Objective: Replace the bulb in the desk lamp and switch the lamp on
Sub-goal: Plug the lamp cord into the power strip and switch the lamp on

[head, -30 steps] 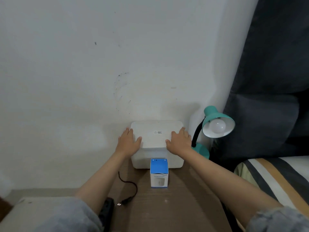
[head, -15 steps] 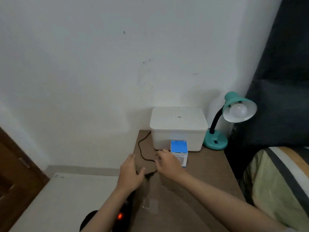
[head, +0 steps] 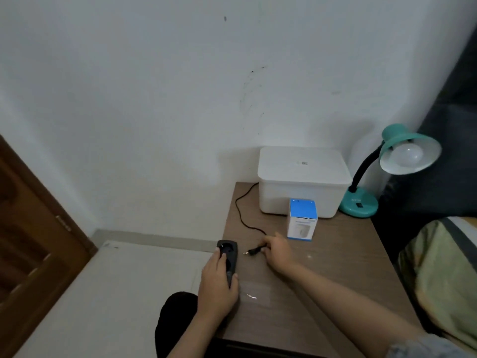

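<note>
Table point(head: 335, 267) of brown wood grain carries everything here, largest first: one white lidded storage box point(head: 302, 182) against the wall, with a small mark on its lid too blurred to read. Right of it stands one teal desk lamp point(head: 387, 174) at the table's far right corner, with a black gooseneck, a round base and one white bulb point(head: 409, 156) seated in its shade, unlit. One blue-and-white bulb carton point(head: 302, 223) stands upright, touching the storage box's front; its print is too small to make out. One black power strip point(head: 228, 257) lies at the table's left edge under my left hand point(head: 218, 288), whose fingers press down on it. My right hand point(head: 278, 250) pinches the lamp's black plug point(head: 254, 251), prongs pointing at the strip, cord point(head: 242, 210) trailing back behind the box.
</note>
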`<move>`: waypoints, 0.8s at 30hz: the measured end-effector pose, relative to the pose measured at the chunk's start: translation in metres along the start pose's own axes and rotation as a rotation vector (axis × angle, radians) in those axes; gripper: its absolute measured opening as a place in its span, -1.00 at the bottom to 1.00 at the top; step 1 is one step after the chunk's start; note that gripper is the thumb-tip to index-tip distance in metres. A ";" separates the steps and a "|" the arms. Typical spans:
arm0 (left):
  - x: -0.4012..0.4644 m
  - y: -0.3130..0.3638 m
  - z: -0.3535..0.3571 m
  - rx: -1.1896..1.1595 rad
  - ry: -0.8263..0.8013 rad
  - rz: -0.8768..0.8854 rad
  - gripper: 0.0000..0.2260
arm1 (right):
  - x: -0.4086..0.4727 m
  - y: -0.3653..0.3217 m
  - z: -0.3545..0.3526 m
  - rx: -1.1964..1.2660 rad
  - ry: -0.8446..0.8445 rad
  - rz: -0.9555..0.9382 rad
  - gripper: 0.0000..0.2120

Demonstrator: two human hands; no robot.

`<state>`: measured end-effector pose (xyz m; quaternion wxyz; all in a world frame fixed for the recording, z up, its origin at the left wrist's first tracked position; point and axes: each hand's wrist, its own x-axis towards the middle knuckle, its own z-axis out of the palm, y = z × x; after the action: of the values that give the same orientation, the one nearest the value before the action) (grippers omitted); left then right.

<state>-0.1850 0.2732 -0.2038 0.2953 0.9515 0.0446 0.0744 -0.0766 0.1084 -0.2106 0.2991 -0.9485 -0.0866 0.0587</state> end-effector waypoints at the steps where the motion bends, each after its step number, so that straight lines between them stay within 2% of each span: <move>1: -0.001 0.000 0.001 0.005 0.008 -0.001 -0.48 | 0.000 0.000 -0.001 0.011 0.008 -0.010 -0.89; 4: -0.002 -0.001 0.001 -0.003 0.011 -0.030 -0.45 | -0.003 -0.002 -0.002 0.094 0.049 -0.032 -0.90; 11: -0.004 -0.004 0.001 -0.018 -0.011 -0.022 -0.41 | -0.010 -0.027 -0.002 0.545 0.134 0.078 -0.86; 14: -0.004 -0.005 0.002 -0.038 0.007 -0.017 -0.41 | -0.007 -0.045 0.000 0.666 0.146 0.044 -0.85; 18: -0.005 -0.005 0.003 -0.076 0.022 -0.033 -0.41 | -0.003 -0.064 0.003 0.675 0.165 -0.027 -0.85; 24: -0.007 -0.005 0.005 -0.100 0.056 -0.078 -0.38 | -0.006 -0.077 0.010 0.522 0.121 -0.158 -0.74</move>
<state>-0.1916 0.2738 -0.2113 0.3439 0.9306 0.0862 0.0914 -0.0944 0.1749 -0.1743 0.5416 -0.8314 -0.1244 -0.0011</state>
